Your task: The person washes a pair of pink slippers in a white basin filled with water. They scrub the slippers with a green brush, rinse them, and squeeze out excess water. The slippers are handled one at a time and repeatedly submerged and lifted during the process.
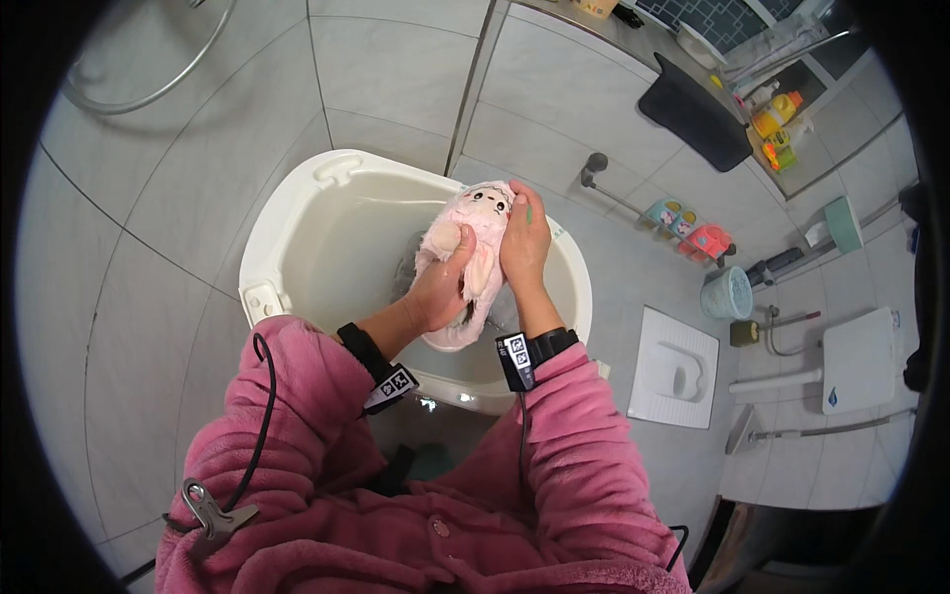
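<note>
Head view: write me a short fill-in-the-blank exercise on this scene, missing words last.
1. The left hand and right hand have a ____ plush item between them.
2. The squat toilet lies to the ____ of the bathtub in the picture.
3. The orange-capped bottle has a ____ body.

Missing words: pink; right; yellow.

Pale tiled wall [396, 69] rose beyond left hand [437, 295]; grey floor [612, 317], white squat toilet [648, 381] lay right of right hand [527, 241]; window [720, 25] stood farther, ahead-right.
</note>
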Available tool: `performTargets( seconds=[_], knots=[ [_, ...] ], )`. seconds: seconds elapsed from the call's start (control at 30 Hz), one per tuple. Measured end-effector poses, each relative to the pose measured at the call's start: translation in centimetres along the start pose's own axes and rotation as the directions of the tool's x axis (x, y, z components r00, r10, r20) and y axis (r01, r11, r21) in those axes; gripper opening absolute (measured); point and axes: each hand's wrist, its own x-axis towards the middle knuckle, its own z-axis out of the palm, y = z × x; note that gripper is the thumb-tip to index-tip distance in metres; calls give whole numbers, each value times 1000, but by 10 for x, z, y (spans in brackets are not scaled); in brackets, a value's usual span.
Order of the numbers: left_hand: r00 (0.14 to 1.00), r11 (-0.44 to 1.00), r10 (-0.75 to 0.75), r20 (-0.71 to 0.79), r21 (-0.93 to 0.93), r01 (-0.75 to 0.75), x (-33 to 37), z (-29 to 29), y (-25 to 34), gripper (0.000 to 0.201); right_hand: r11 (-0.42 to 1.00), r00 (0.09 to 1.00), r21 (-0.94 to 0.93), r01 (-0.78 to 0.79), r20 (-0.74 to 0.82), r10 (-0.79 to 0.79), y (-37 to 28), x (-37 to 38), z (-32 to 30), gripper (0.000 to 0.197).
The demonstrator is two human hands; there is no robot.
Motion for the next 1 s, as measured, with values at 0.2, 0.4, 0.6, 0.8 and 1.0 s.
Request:
performTargets(
  seconds=[0.2, 0.4, 0.6, 0.8, 1.0],
  knots=[
    [996, 903, 32, 83, -429, 7, 0, -7, 18, 57, 695, 772, -338, 634, 228, -594, 5, -34, 16, 33],
    [997, 910, 47, 65, -414, -16, 6, -16, 30, 50, 705, 765, -298, 643, 281, -579, 11, -51, 32, 40],
    [996, 949, -55, -64, -313, 32, -3, 9, -1, 47, 989, 998, 144, 34, 53, -42, 36, -4, 14, 44],
    [1000, 938, -20, 4, -345, 20, 2, -1, 8, 46, 919, 922, -125, 374, 160, -354, 37, -31, 13, 41],
    [995, 896, -92, -46, -439, 63, 7, -21, 29, 51, 719, 704, -128, 683, 380, -600, 4, -62, 24, 39]
  ],
)
